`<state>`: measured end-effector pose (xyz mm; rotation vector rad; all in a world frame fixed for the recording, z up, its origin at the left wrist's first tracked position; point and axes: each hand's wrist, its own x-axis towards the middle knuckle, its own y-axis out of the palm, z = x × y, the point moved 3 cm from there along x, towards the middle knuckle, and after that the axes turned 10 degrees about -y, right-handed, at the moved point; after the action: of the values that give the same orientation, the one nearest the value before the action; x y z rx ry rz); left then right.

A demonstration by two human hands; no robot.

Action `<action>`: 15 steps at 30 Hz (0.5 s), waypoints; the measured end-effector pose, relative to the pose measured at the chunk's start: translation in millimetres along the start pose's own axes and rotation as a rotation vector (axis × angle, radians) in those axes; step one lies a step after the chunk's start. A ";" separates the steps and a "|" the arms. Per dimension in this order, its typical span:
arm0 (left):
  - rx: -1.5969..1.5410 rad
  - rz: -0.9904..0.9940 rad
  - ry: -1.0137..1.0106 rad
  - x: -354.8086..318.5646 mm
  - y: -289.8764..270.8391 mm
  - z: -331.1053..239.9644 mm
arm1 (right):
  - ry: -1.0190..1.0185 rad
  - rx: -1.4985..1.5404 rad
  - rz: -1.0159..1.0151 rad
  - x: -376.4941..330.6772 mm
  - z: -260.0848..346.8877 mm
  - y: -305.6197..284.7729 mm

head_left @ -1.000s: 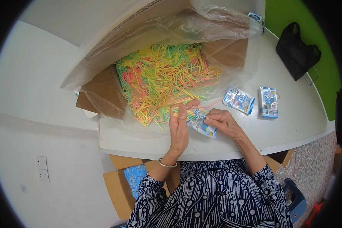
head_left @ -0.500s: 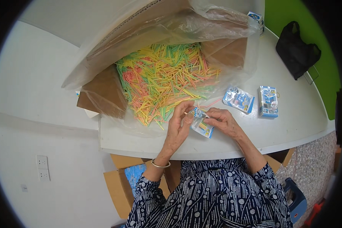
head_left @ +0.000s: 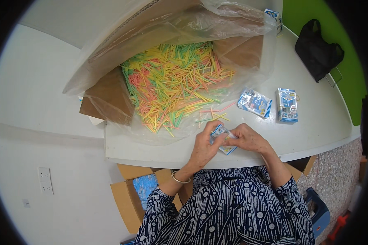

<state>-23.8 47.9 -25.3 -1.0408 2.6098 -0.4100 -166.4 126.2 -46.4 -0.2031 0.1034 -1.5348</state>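
Note:
A small blue-and-white plastic packet point(head_left: 219, 130) is gripped between my two hands, tilted, close to the table's front edge. My left hand point(head_left: 204, 146) is closed on its left side, with the thumb across the front. From the right, my right hand point(head_left: 251, 139) pinches the packet, its thumb near my left thumb. My fingers cover most of the packet's middle, so its contents are hidden. Just beyond my hands, a few loose thin pastel sticks point(head_left: 220, 116) lie on the table. Many more yellow, pink and green sticks point(head_left: 180, 83) fill the plastic-lined carton behind them.
Two similar packets, one flat point(head_left: 254, 103) and one upright-looking point(head_left: 287, 105), lie to the right on the white table point(head_left: 315, 122). A black bag point(head_left: 319, 51) is farther back. The carton point(head_left: 108, 98) has a clear liner point(head_left: 249, 26). An open box point(head_left: 124, 200) stands below.
Both hands have drawn the packet slightly nearer and to the right, and my fingers now cover more of it. Several loose sticks now show on the table where my left hand was.

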 end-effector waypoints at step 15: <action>-0.236 0.169 -0.044 1.4 41.8 19.5 | 0.254 -0.075 0.154 -42.2 1.5 -23.5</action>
<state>-43.2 73.1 -58.8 -0.8753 2.7266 -0.0394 -190.7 167.9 -42.8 -0.0571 0.3697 -1.3988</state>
